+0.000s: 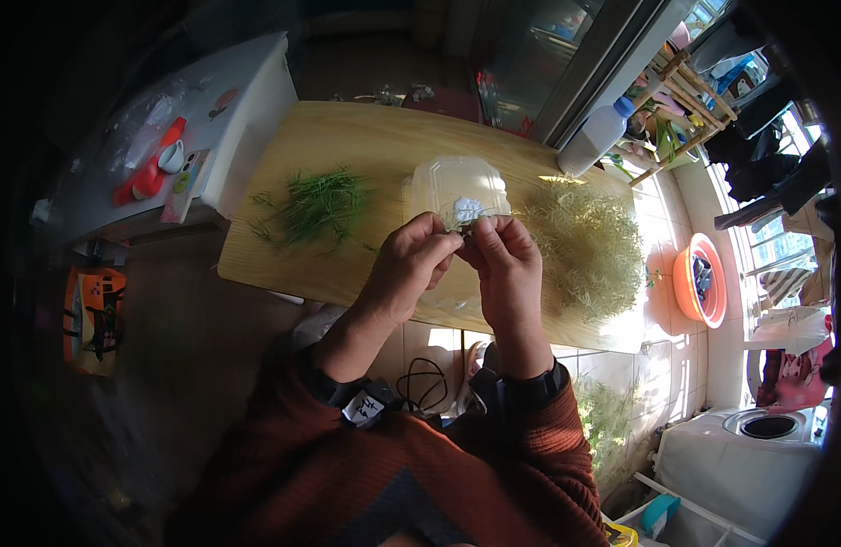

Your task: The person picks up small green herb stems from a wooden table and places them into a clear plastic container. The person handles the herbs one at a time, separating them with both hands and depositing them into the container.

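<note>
My left hand [410, 260] and my right hand [508, 263] meet over the wooden tabletop [386, 143], thumbs and forefingers pinched together. Between them is a small pale sprig [453, 221], partly hidden by the fingers. Just beyond the fingertips lies a clear plastic tray [455, 176] with a white blob [468, 208] in it; I cannot tell what the blob is. A loose heap of green sprigs [328, 202] lies left of my hands. To the right spreads a larger pile of pale, thin-leaved sprigs [585, 246], partly in bright sunlight.
A white bottle with a blue cap [595, 137] stands at the table's far right corner. A white cabinet [249, 130] adjoins the left end. On the tiled floor side are an orange basin [699, 280] and more sprigs [605, 417]. A dark cable [422, 383] hangs below the near edge.
</note>
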`<state>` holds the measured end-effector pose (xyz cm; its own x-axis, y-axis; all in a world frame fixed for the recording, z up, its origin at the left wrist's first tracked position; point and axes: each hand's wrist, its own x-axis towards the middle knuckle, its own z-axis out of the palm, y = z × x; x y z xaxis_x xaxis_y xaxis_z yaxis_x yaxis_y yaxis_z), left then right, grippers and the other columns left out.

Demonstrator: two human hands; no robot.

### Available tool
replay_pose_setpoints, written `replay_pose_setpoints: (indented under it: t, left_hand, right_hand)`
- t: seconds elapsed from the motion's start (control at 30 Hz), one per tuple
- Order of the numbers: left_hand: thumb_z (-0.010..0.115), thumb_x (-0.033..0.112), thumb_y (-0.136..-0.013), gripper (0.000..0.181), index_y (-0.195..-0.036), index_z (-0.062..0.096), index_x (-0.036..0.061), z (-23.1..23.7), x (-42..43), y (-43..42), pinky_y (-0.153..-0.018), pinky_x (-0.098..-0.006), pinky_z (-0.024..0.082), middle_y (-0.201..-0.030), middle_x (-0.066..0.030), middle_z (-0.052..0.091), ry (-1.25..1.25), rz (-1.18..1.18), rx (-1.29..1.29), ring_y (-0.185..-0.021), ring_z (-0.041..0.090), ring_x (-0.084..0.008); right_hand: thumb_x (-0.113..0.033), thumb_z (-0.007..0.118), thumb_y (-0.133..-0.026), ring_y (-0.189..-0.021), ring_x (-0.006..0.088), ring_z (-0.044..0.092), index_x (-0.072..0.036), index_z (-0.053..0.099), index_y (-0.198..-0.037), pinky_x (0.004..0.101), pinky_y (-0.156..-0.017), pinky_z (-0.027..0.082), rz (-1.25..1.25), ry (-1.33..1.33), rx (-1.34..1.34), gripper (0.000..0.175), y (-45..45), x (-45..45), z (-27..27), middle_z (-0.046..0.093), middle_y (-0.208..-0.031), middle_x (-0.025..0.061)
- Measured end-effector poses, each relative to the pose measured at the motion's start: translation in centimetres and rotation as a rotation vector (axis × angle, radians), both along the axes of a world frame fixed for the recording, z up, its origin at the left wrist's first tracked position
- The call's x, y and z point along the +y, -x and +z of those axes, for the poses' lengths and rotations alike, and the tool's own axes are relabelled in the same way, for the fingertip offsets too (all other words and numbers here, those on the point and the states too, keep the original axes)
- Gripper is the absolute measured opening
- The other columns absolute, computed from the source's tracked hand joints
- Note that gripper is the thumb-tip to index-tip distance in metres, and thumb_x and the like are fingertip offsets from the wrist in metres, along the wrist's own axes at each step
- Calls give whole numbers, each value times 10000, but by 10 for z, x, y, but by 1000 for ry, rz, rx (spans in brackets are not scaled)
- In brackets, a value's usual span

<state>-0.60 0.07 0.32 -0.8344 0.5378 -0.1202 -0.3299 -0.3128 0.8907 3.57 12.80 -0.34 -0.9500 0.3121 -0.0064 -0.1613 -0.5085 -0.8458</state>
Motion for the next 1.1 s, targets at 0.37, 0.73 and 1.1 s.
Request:
replay_pose_setpoints:
  t: [0.37,0.73,1.1]
  left_hand:
    - [572,144,-857,105,-797,508,86,2,6,-4,-410,-166,217,-622,41,456,-3,-44,-33,-468,309,-1]
    - [466,121,-890,102,-823,499,51,-7,4,5,-455,-193,253,-724,-41,500,-259,-28,-316,-502,301,-62]
    - [541,187,-895,145,-887,566,45,-2,0,6,-396,-186,204,-627,10,484,-196,-46,-253,-417,253,-38]
  right_hand:
    - [-186,567,-908,-810,127,596,21,559,-949,271,-751,508,74,-122,80,211,-6,14,6,607,-861,59]
    - [-171,580,-813,-790,395,574,-6,575,-832,461,-673,470,-348,-1554,-240,166,23,125,-65,597,-845,209]
    - [-165,559,-822,-683,333,629,27,557,-932,377,-563,500,-190,-1503,-408,221,25,126,-73,610,-838,197]
